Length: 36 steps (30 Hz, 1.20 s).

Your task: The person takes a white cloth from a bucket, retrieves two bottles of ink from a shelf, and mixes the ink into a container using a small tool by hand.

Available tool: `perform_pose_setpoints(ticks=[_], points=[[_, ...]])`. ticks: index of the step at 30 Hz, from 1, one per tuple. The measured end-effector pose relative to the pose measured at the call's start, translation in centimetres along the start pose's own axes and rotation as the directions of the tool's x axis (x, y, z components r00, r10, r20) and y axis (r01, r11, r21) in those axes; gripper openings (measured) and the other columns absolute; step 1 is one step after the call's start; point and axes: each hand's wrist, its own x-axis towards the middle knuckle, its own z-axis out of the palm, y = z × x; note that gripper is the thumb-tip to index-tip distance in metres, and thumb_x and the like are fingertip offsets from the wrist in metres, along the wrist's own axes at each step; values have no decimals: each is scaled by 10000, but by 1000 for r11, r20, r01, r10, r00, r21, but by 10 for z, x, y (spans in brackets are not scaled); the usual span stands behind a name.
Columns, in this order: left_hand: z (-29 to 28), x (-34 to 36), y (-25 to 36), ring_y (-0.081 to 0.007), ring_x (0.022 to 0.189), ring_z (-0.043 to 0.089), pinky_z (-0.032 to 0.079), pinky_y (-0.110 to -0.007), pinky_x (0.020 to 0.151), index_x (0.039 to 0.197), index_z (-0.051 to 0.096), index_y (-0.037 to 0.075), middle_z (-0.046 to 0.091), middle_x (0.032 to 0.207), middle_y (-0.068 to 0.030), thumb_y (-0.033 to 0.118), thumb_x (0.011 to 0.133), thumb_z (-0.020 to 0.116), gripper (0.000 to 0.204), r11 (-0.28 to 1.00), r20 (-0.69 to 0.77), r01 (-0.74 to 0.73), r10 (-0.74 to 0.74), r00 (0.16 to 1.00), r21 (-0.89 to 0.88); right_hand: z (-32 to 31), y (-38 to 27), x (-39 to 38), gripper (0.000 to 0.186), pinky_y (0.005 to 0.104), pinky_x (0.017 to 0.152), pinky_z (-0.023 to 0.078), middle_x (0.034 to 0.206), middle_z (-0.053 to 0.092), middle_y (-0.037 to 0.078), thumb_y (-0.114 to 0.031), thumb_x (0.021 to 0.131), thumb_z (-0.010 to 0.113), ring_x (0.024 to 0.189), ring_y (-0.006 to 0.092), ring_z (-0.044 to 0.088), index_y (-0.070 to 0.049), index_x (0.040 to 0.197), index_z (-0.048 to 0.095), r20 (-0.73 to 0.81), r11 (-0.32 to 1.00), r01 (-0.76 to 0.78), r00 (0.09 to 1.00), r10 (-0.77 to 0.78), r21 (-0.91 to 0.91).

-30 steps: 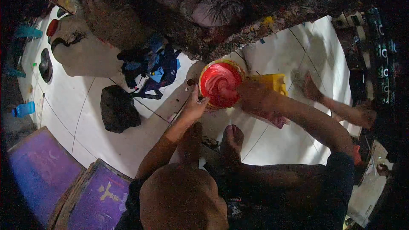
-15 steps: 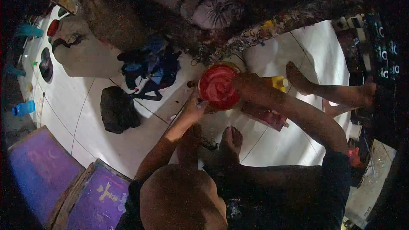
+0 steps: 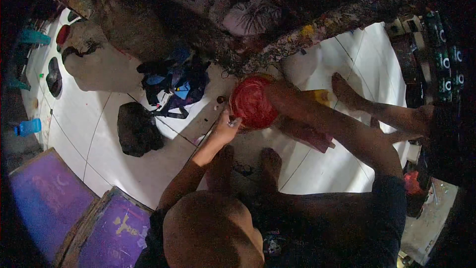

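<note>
Head view: looking down from above on a person seated on a white tiled floor (image 3: 148, 178), bare feet drawn in below a red round container.
Red container: round tub (image 3: 252, 103) with red contents, set on the floor just in front of the feet, between both hands.
Left hand: left hand (image 3: 224, 128) at the lower left rim of the tub, fingers curled narrow around a small pale thing too small to name; touching or just beside the rim, cannot tell which.
Right hand: right hand (image 3: 275, 93) at the right side of the tub, laid against its edge; fingers hidden in shadow, so grip cannot be told.
Yellow thing: yellow object (image 3: 321, 96) just behind the right forearm, partly hidden.
Pink slab: flat dark pink piece (image 3: 310, 136) on the floor under the right forearm, beside the tub.
Other person: bare leg and foot (image 3: 347, 92) reaching in from the right, toes near the yellow object.
Dark bundle: black lump (image 3: 138, 129) on the tiles, well left of the tub.
Blue heap: blue and black cloth pile (image 3: 171, 82) above the lump.
Purple frames: two purple framed boards (image 3: 74, 213) at lower left, side by side.
Blue bottle: small blue bottle (image 3: 27, 127) at the far left edge.
</note>
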Motion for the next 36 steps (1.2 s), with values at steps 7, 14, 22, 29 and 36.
perform_pose_setpoints(ticks=[7,14,22,29,36], points=[[-13,-25,63,-311,1186,457,385,-395,964,1279,377,-4,437,1293,-205,146,836,623,528,970,-42,-236,234,971,-59,-31,-22,-30,292,369,832,492,987,635,134,-210,886,495,892,221,618,-35,1108,565,-9,654,-153,971,237,741],[-2,-11,40,-246,1228,420,388,-370,977,1426,159,11,361,1379,-196,92,862,579,708,989,-13,-103,102,995,-109,-15,-1,-22,317,335,803,505,990,640,94,-264,926,468,902,196,616,-49,1144,550,-49,153,19,980,192,988],[-10,-18,46,-253,1242,387,354,-352,1014,1427,138,3,293,1423,-187,82,872,562,703,961,31,-37,47,998,-276,-33,-18,-14,249,360,663,514,913,643,154,-157,814,550,778,239,641,8,997,592,-71,975,-19,997,4,-220],[-6,-8,39,-251,1218,421,497,-304,823,1446,117,49,359,1401,-177,118,885,565,721,974,30,-62,70,997,-219,-20,-11,-29,176,410,643,524,852,647,162,-136,793,557,769,267,654,-3,877,634,-29,993,-103,994,101,-54],[-11,-8,10,-280,1322,289,285,-350,1058,1404,146,-58,287,1415,-229,55,831,606,743,955,-39,-170,165,985,-243,-52,-43,-19,188,400,664,535,896,650,170,-143,817,553,791,287,657,-8,920,632,5,994,-78,997,79,-71]])
